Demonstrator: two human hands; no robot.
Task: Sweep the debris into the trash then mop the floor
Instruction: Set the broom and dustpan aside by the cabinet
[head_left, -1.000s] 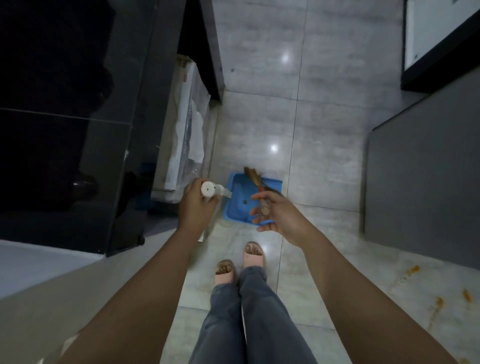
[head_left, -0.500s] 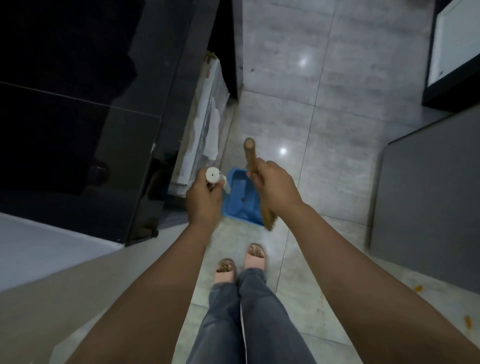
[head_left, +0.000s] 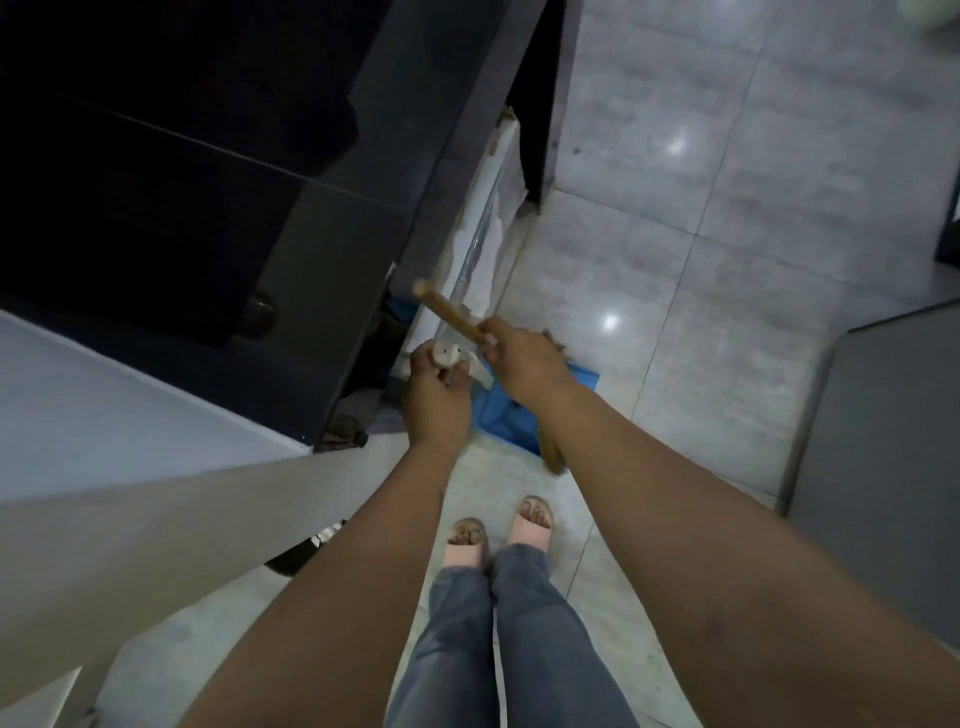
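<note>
The blue dustpan (head_left: 511, 410) sat low over the tiled floor (head_left: 701, 249), directly below and just ahead of both hands, much of it hidden by the right forearm. Its white handle (head_left: 447, 354) rose steeply toward the camera, and the left hand (head_left: 436, 400) was closed around the top of that handle. The right hand (head_left: 524, 364) was closed around the wooden broom handle (head_left: 449, 312), whose long axis ran slantwise: the free end pointed up and left toward the dark cabinet (head_left: 260, 208), and the lower end passed under the wrist, with the bristles (head_left: 551, 457) showing at the near right edge of the dustpan. So the broom crossed over the pan, and the right hand lay slightly farther forward than the left, the two nearly touching.

Judging by this, sweeping hinged on drawing the bristles toward the pan mouth while the left hand held it steady; whether the pan rested on the floor could not be told. No debris could be made out.

Beside the cabinet leaned a flat white package in clear wrap (head_left: 488, 234), with a small red mark near its top, too small to read. No other writing or brand was legible. The person's feet in pale sandals (head_left: 498, 535) stood close behind the dustpan.
</note>
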